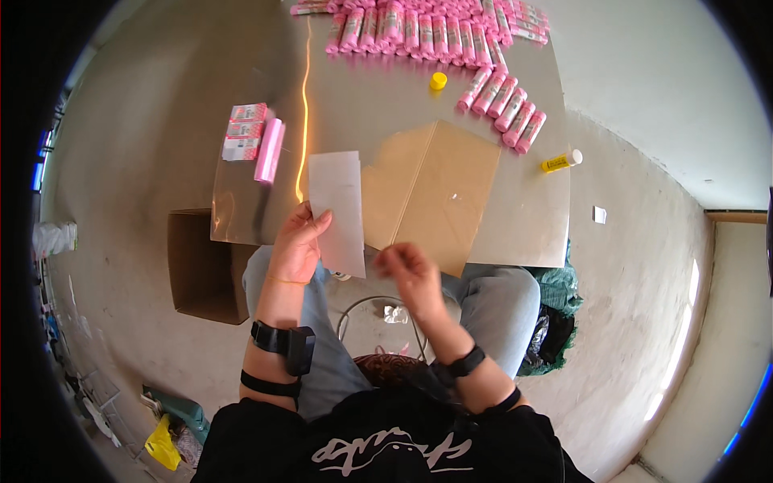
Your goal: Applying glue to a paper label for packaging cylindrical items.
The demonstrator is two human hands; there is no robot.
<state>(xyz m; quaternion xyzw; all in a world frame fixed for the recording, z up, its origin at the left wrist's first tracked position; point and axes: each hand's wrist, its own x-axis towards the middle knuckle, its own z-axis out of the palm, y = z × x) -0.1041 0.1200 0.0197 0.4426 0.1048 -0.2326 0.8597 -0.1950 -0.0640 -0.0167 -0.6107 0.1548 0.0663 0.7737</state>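
Note:
My left hand (299,241) pinches a white paper sheet (336,209) by its left edge, thumb on top. The sheet stands upright in view over the table's near edge. Just right of it, my right hand (411,274) hovers by the near edge of a creased brown cardboard sheet (451,185). Its fingers are curled but smeared by motion, so whether they hold anything is unclear. The cardboard lies on the shiny metal table (346,97), partly behind the white sheet.
Many pink rolls (427,36) fill the table's far side. A yellow cap (438,81) and yellow glue stick (561,161) lie to the right. At left are a pink roll (270,151) and printed labels (244,131). An open cardboard box (201,302) stands below.

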